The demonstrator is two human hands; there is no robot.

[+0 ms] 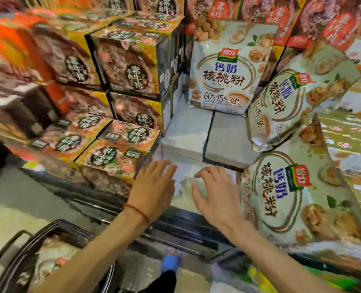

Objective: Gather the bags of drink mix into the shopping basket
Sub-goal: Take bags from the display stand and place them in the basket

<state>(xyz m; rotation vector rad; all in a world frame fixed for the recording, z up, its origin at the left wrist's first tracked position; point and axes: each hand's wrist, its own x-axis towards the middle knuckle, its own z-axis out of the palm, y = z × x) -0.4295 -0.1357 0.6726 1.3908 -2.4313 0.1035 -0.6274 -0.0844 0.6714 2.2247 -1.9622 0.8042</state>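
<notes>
White bags of drink mix with brown and blue print fill the display. One bag [224, 68] stands upright at the back, another [291, 102] leans at the right, and a third [298, 197] lies flat at the front right. My left hand [154, 189] and my right hand [215, 193] hover side by side, fingers spread and holding nothing, over a pale, blurred bag [186, 187] at the front of the shelf. The dark shopping basket [17, 269] sits low at the bottom left with at least one bag [48, 259] inside.
Stacks of brown and yellow boxes [129, 66] rise at the left of the bags. Two grey blocks [207, 136] lie bare in the middle of the display. A dark shelf edge [175, 227] runs below my hands. A blue shoe [171, 261] shows on the floor.
</notes>
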